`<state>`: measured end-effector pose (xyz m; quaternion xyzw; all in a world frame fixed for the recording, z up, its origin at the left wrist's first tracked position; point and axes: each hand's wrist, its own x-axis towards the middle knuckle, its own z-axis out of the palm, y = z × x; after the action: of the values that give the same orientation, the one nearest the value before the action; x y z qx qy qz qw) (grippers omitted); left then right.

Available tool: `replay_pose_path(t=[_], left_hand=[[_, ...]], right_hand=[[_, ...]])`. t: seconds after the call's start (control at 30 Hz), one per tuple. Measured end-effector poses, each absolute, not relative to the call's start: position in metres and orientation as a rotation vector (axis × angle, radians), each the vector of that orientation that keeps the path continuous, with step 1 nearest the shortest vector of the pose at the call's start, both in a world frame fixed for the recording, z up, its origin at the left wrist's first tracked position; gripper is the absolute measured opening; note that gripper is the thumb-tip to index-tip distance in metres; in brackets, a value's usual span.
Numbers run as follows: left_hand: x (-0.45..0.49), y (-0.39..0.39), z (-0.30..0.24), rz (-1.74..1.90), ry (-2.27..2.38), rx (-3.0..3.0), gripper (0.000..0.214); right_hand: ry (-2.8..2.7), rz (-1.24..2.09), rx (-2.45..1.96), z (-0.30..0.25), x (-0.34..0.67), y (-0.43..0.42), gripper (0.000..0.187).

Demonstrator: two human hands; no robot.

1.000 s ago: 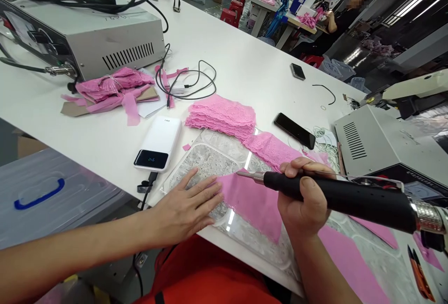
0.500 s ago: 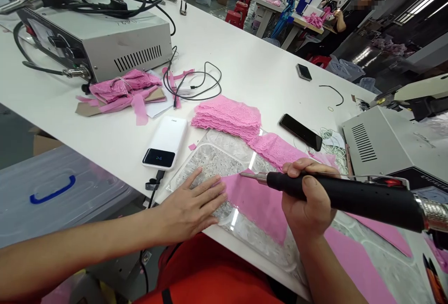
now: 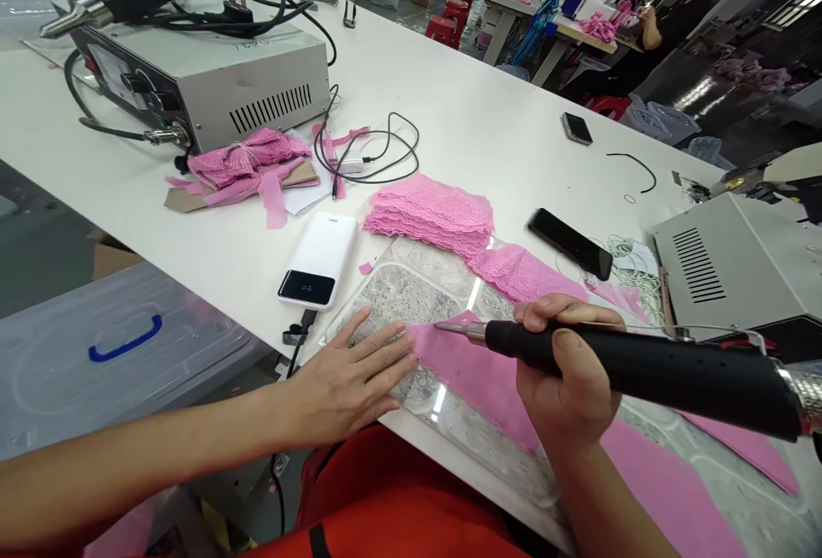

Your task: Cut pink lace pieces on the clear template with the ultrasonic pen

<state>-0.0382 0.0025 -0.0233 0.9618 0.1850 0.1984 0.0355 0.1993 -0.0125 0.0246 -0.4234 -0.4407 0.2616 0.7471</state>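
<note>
My left hand [image 3: 347, 378] lies flat with fingers spread on a clear glass plate [image 3: 411, 284], its fingertips on the end of a pink fabric strip [image 3: 468, 370]. My right hand [image 3: 565, 370] is wrapped round a black hand-held cutting tool [image 3: 642, 365]. The tool's metal tip [image 3: 449, 328] touches the pink strip near its left end. A stack of pink lace pieces [image 3: 430, 214] lies just beyond the plate, and one lace piece [image 3: 523, 274] rests on the plate's far edge.
A white power bank [image 3: 319, 260] sits left of the plate. Two grey machine boxes stand at the back left [image 3: 211, 79] and the right [image 3: 732, 267]. Pink scraps [image 3: 247, 166], black cables [image 3: 372, 151] and a phone [image 3: 570, 243] lie on the white table [image 3: 462, 113]. A person works at far tables.
The view has shifted, so everything sits a little further right and up. The tool tip has edged slightly left along the pink strip. My left hand stays flat in place.
</note>
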Motion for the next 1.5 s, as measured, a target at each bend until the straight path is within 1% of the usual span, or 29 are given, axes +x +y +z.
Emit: replay_pose_path(t=[0.13, 0.43, 0.77, 0.93, 1.07, 1.2, 1.3, 1.4, 1.5], left_hand=[[-0.039, 0.003, -0.023, 0.589, 0.571, 2.952, 0.041], [-0.038, 0.002, -0.024, 0.606, 0.582, 2.932, 0.040], [-0.037, 0.002, -0.027, 0.616, 0.601, 2.951, 0.039], [-0.037, 0.003, -0.027, 0.767, 0.572, 2.968, 0.036], [-0.040, 0.012, -0.033, 0.806, 0.484, 3.014, 0.048], [-0.033, 0.023, -0.038, 0.832, 0.448, 2.922, 0.057], [-0.014, 0.014, -0.027, 0.805, 0.331, 2.947, 0.058], [0.020, -0.001, -0.013, 0.771, 0.196, 2.976, 0.045], [0.064, -0.018, -0.005, 0.761, 0.108, 2.955, 0.034]], right_hand=[[-0.956, 0.569, -0.939, 0.026, 0.197, -0.012, 0.010], [-1.024, 0.662, -0.821, 0.028, 0.179, -0.009, 0.010], [-1.055, 0.655, -0.829, 0.025, 0.176, -0.007, 0.011], [-1.052, 0.647, -0.859, 0.020, 0.173, -0.007, 0.008], [-1.039, 0.612, -0.807, 0.022, 0.173, 0.000, 0.012], [-0.988, 0.585, -0.777, 0.040, 0.198, -0.003, 0.017], [-0.911, 0.497, -0.771, 0.058, 0.236, -0.029, 0.014], [-0.858, 0.358, -0.789, 0.066, 0.284, -0.063, 0.012], [-0.729, 0.242, -0.871, 0.062, 0.331, -0.094, 0.012]])
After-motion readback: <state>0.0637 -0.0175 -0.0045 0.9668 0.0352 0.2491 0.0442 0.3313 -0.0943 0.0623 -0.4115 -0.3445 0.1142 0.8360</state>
